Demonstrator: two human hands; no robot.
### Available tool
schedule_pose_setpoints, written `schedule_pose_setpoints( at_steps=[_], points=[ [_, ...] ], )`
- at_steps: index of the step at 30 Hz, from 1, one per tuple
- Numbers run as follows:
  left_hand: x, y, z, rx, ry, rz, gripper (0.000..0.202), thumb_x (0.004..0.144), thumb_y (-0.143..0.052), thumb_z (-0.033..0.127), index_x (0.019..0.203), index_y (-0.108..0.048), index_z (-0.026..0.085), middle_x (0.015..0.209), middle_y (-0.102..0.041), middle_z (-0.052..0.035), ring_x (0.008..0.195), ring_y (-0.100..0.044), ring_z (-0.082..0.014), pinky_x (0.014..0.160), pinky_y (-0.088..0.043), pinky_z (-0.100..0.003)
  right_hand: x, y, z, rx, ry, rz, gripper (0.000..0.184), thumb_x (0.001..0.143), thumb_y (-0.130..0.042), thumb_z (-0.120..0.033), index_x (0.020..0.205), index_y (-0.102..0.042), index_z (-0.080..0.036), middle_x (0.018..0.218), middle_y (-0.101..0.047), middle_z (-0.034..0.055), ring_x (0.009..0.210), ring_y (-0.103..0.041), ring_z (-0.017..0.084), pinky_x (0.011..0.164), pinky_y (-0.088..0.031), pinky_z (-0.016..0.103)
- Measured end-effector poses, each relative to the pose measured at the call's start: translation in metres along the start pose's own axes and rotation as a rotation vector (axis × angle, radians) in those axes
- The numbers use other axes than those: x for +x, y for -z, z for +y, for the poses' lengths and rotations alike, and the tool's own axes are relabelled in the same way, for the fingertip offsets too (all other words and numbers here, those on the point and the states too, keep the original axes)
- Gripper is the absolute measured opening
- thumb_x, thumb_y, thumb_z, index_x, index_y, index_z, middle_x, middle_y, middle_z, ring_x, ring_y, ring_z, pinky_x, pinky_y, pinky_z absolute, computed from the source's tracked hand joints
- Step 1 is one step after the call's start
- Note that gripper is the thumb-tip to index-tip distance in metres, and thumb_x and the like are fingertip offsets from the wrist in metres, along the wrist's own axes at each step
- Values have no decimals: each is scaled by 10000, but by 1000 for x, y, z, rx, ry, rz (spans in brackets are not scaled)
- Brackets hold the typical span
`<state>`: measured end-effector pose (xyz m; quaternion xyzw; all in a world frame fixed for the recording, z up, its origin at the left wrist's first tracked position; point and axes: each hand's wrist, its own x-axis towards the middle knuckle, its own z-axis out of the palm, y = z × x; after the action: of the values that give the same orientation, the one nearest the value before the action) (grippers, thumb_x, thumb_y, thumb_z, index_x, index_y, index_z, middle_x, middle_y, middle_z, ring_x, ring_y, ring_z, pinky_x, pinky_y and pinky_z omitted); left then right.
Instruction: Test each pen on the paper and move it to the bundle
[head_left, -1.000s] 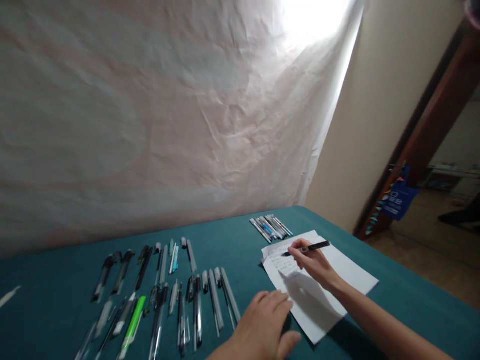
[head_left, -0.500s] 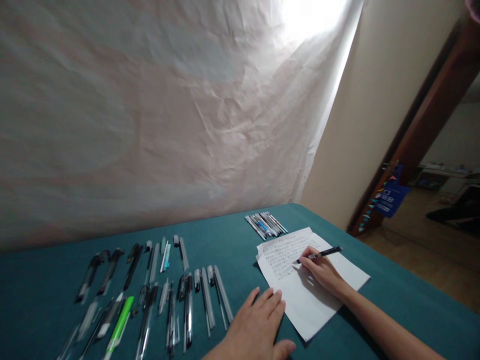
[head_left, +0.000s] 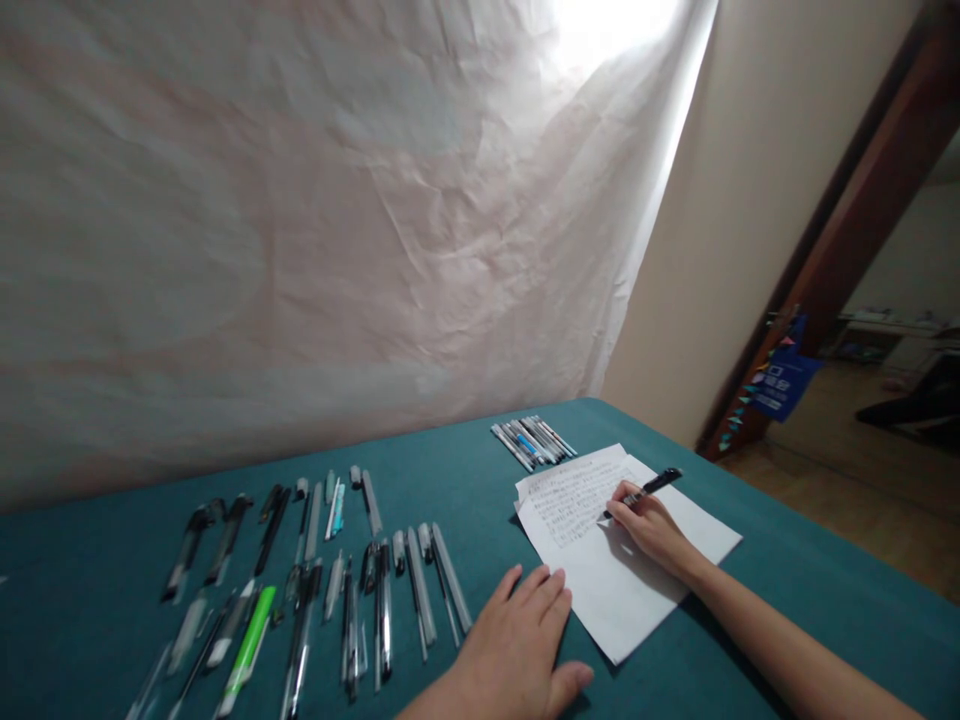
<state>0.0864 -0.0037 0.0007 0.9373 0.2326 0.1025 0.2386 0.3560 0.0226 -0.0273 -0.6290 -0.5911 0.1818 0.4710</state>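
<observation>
My right hand [head_left: 651, 528] grips a black pen [head_left: 649, 487] with its tip down on a white sheet of paper [head_left: 609, 585]. The upper left part of that sheet carries handwriting. My left hand [head_left: 519, 645] lies flat on the teal table [head_left: 465, 470], fingers stretched out, its fingertips next to the sheet's left edge. Nothing is in the left hand.
Several pens and caps [head_left: 315, 575] lie in rows on the table left of my left hand, among them a green marker [head_left: 246, 652]. A small bunch of pens [head_left: 534, 441] lies beyond the paper. A white cloth [head_left: 300, 230] hangs behind. A doorway [head_left: 847, 250] opens at right.
My right hand has moved the pen rightward and down the sheet's written part. The left hand has stayed flat beside the paper. The view has shifted slightly.
</observation>
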Motion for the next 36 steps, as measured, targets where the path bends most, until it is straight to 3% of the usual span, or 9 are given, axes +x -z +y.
schedule_pose_setpoints(
  at_steps=[12, 36],
  points=[
    [-1, 1, 1, -8, -6, 14, 567, 815, -445, 454, 1295, -386, 159, 1375, -340, -112, 1268, -268, -288, 1045, -144, -471, 1, -1, 5, -42, 77, 8, 162, 722, -513, -258, 575, -493, -194, 530, -485, -28, 538, -446, 134, 554, -358, 268],
    [-2, 2, 2, 51, 7, -18, 576, 824, -417, 479, 1290, -385, 142, 1385, -324, -115, 1270, -264, -279, 1047, -158, -460, 1, 0, 8, -63, 98, -13, 152, 752, -475, -232, 607, -478, -189, 528, -450, -41, 513, -417, 119, 516, -324, 247]
  ],
)
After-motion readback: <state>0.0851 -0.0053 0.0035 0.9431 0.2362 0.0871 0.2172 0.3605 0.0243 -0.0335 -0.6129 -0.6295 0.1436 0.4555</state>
